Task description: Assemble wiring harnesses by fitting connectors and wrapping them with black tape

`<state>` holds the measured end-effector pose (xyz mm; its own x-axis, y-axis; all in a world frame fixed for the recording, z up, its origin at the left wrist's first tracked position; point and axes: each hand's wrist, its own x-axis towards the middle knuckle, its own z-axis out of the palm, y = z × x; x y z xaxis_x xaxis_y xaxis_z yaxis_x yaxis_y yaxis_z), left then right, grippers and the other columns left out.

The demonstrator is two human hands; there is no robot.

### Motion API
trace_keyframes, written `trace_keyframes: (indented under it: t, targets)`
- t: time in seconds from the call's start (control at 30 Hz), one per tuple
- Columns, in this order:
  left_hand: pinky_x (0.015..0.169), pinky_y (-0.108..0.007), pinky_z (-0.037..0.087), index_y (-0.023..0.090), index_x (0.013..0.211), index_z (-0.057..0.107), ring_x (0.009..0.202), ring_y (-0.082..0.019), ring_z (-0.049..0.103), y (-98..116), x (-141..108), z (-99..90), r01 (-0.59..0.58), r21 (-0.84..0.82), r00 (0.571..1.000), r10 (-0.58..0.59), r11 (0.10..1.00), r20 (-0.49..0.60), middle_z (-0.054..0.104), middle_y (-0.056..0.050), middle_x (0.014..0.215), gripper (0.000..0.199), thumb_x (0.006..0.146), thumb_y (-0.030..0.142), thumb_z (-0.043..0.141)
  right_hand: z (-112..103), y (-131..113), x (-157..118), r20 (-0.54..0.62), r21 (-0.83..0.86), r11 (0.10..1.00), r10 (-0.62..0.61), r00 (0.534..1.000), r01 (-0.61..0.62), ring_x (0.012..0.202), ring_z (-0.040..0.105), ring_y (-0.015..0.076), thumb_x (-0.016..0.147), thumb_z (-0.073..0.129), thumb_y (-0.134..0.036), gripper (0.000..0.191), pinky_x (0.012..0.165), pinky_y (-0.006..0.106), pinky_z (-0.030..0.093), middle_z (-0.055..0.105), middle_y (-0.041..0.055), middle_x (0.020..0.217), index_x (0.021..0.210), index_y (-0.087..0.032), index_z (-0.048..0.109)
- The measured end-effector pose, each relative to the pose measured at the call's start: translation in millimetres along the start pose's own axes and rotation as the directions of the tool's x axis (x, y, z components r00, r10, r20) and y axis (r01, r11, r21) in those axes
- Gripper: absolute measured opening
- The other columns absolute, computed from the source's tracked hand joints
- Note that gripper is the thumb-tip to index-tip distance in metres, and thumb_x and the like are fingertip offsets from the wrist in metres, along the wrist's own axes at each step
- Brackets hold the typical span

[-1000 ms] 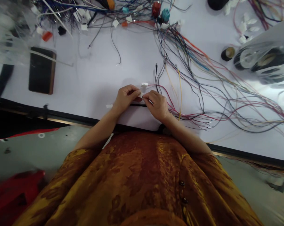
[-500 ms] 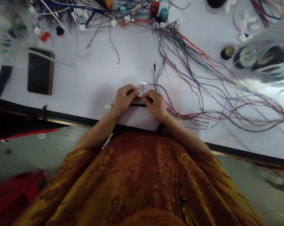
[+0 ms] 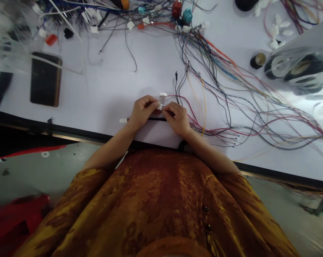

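Observation:
My left hand (image 3: 144, 112) and my right hand (image 3: 177, 119) meet at the middle of the white table, their fingertips pinched together. A small white plastic connector (image 3: 159, 106) sits between them, held by my left fingers. My right fingertips pinch thin wires (image 3: 167, 110) at the connector, and the fingers partly hide the joint. A second white connector (image 3: 163, 95) lies just above my hands with a red wire (image 3: 184, 103) running from it. Under my wrists runs a black cable (image 3: 157, 119), ending at the left in a white plug (image 3: 123, 120).
A large tangle of coloured wires (image 3: 231, 107) spreads to the right, with more wires and connectors along the far edge. A dark rectangular case (image 3: 46, 79) lies at the left. Tape rolls in clear plastic (image 3: 297, 67) sit at the far right.
The whole view has drifted slightly. My hands stay together at the white connector, with no visible change in their hold.

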<state>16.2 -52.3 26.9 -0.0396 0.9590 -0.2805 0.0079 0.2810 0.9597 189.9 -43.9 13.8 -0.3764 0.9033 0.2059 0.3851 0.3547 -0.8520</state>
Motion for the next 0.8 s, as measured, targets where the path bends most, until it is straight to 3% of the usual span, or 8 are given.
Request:
trace_keyframes:
  t: [0.2,0.53,0.8]
  targets:
    - [0.067,-0.026,0.062,0.019,0.079,0.062,0.060,-0.011,0.067,-1.5,0.6,0.7,0.024,-0.037,1.000,-0.024,0.999,-0.009,0.069,0.002,0.068,0.008,0.085,0.016,0.067,-2.8,-0.7,1.2,-0.064,0.113,0.991,0.073,0.995,-0.065,0.070,0.055,0.0122,0.091,0.062,-0.021,0.011,0.069,0.028,0.045,0.064,0.0004,0.077,0.081,-0.020,0.061]
    - [0.068,-0.025,0.063,0.019,0.079,0.062,0.063,-0.011,0.068,-2.4,1.0,-1.5,0.040,-0.043,0.999,-0.042,0.998,-0.028,0.067,0.002,0.070,0.008,0.086,0.018,0.066,-9.0,-7.4,-0.2,-0.014,0.107,0.971,0.217,0.976,-0.214,0.062,0.050,0.0096,0.091,0.061,-0.025,0.016,0.063,0.027,0.039,0.061,-0.0022,0.069,0.077,-0.018,0.062]
    - [0.069,-0.026,0.063,0.019,0.080,0.062,0.062,-0.011,0.067,-1.9,1.4,-2.0,0.048,-0.002,0.999,-0.048,0.999,-0.019,0.067,0.001,0.071,0.008,0.087,0.022,0.066,-2.9,-4.2,-0.2,-0.042,0.068,0.978,0.198,0.979,-0.195,0.065,0.050,0.0106,0.093,0.060,-0.028,0.016,0.065,0.028,0.038,0.061,-0.0017,0.071,0.079,-0.019,0.062]
